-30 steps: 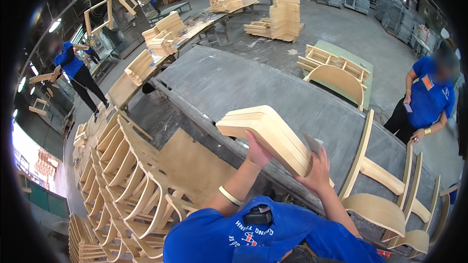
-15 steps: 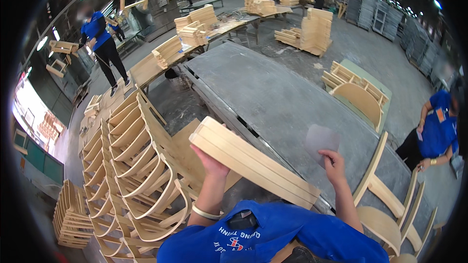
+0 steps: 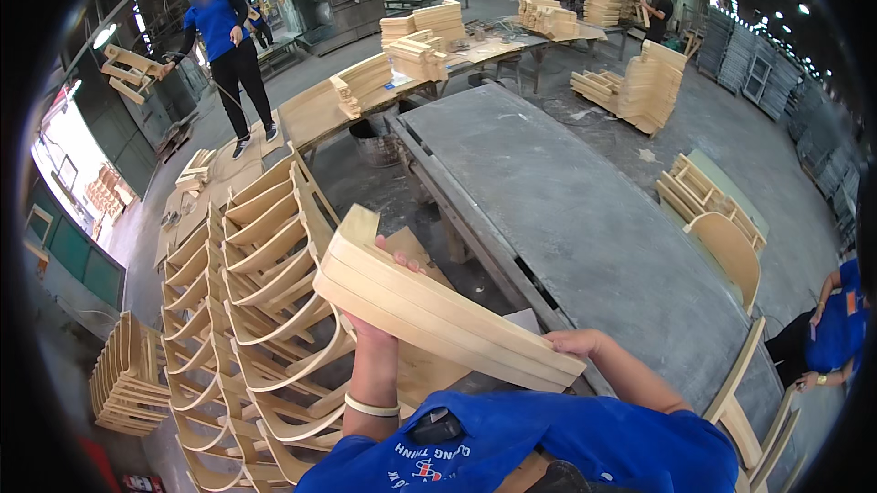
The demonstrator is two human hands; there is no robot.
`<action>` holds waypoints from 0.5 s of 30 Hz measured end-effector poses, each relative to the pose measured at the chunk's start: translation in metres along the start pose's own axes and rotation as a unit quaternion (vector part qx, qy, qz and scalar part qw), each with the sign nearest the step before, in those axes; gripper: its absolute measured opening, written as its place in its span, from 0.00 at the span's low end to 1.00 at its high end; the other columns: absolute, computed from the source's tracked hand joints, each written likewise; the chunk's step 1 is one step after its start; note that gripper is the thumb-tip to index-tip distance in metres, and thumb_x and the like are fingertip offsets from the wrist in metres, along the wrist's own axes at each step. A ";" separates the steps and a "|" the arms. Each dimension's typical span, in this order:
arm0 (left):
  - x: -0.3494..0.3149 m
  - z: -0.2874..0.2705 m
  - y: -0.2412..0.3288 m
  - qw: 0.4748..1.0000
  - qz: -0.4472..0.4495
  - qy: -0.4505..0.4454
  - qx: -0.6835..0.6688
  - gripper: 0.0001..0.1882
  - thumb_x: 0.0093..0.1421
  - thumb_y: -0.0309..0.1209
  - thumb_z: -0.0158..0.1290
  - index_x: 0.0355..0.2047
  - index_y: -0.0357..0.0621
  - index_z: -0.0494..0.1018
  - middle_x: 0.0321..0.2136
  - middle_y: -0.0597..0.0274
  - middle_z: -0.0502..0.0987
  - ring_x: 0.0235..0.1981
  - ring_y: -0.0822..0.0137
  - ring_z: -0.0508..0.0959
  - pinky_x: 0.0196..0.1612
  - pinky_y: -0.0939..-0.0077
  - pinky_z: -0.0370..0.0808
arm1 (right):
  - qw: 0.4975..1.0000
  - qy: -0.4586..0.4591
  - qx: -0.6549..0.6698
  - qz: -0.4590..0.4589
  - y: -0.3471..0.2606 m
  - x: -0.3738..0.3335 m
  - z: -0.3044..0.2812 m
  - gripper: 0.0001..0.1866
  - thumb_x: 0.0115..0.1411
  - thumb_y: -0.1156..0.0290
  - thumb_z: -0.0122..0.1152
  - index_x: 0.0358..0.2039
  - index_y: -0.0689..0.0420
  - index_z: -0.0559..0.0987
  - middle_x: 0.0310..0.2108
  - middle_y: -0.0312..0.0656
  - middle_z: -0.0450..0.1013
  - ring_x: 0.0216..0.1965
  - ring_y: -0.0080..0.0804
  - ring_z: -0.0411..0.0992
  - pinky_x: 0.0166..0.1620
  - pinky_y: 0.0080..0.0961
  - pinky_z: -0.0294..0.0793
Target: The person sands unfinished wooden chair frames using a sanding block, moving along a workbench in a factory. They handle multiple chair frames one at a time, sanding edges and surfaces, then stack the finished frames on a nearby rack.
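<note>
A bundle of curved, pale wooden pieces (image 3: pixel 438 310), laid flush side by side, slants across in front of my chest. My left hand (image 3: pixel 373 330) is closed around its upper left end, with the palm beneath and fingertips showing on the far side. At the lower right end, my right hand (image 3: pixel 575 343) presses against the far edge of the wood, fingers bent. A grey sheet of sandpaper (image 3: pixel 524 319) shows partly beside that hand, behind the wood; most of it is hidden.
A long grey table (image 3: pixel 548 173) stands ahead to the right. Curved wooden frames (image 3: pixel 274 265) are stacked on my left. Chair parts (image 3: pixel 735 402) lean at the right, near a person in blue (image 3: pixel 836 328). Another person (image 3: pixel 224 36) stands far left, holding a wooden frame (image 3: pixel 137 71).
My right hand has brought the sandpaper from over the table down to the wood's right end. The bundle has moved slightly left and down. My view has turned left.
</note>
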State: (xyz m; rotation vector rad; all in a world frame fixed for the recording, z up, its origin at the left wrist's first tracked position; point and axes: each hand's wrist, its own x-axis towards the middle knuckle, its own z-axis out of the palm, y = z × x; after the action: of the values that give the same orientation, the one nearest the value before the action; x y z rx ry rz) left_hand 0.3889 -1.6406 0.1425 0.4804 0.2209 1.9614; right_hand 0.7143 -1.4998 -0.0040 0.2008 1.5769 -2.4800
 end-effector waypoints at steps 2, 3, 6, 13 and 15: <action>0.015 -0.009 0.021 0.998 0.020 -0.061 0.015 0.40 0.53 0.66 0.39 0.55 0.50 0.65 0.35 0.54 0.69 0.40 0.55 0.69 0.49 0.58 0.66 | 0.997 -0.046 0.008 0.056 -0.013 0.028 -0.013 0.47 0.52 0.44 0.60 0.60 0.67 0.58 0.57 0.46 0.62 0.57 0.31 0.60 0.59 0.29 0.58; 0.021 -0.013 0.030 0.995 0.027 -0.098 0.023 0.36 0.56 0.63 0.40 0.55 0.51 0.65 0.34 0.55 0.69 0.39 0.56 0.68 0.49 0.58 0.67 | 0.994 -0.074 0.009 0.083 -0.020 0.040 -0.019 0.50 0.49 0.43 0.62 0.61 0.68 0.56 0.57 0.47 0.61 0.57 0.31 0.60 0.59 0.29 0.58; 0.036 -0.020 0.051 0.974 0.050 -0.216 0.034 0.26 0.64 0.49 0.37 0.58 0.53 0.59 0.37 0.59 0.66 0.38 0.58 0.67 0.52 0.58 0.66 | 0.991 -0.104 0.011 0.080 -0.038 0.073 -0.033 0.52 0.45 0.48 0.68 0.61 0.70 0.55 0.58 0.47 0.61 0.57 0.31 0.59 0.60 0.29 0.57; 0.088 -0.001 0.071 0.953 0.065 -0.266 0.133 0.24 0.64 0.48 0.38 0.58 0.54 0.61 0.30 0.62 0.66 0.32 0.61 0.69 0.47 0.61 0.68 | 0.966 -0.251 0.011 0.055 -0.088 0.166 -0.064 0.52 0.41 0.57 0.72 0.60 0.70 0.56 0.58 0.47 0.60 0.57 0.31 0.59 0.59 0.27 0.57; 0.113 0.004 0.069 0.954 0.067 -0.257 0.136 0.22 0.65 0.47 0.37 0.55 0.55 0.66 0.27 0.61 0.68 0.30 0.60 0.70 0.45 0.60 0.69 | 0.963 -0.268 0.021 0.039 -0.111 0.188 -0.079 0.51 0.41 0.57 0.72 0.59 0.70 0.57 0.57 0.47 0.62 0.56 0.30 0.60 0.59 0.27 0.58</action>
State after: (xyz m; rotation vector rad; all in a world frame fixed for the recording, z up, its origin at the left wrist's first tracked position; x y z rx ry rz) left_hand 0.2921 -1.5687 0.1975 1.1913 0.1275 1.8690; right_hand 0.5065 -1.3992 0.0189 -0.3665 1.2582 -2.2440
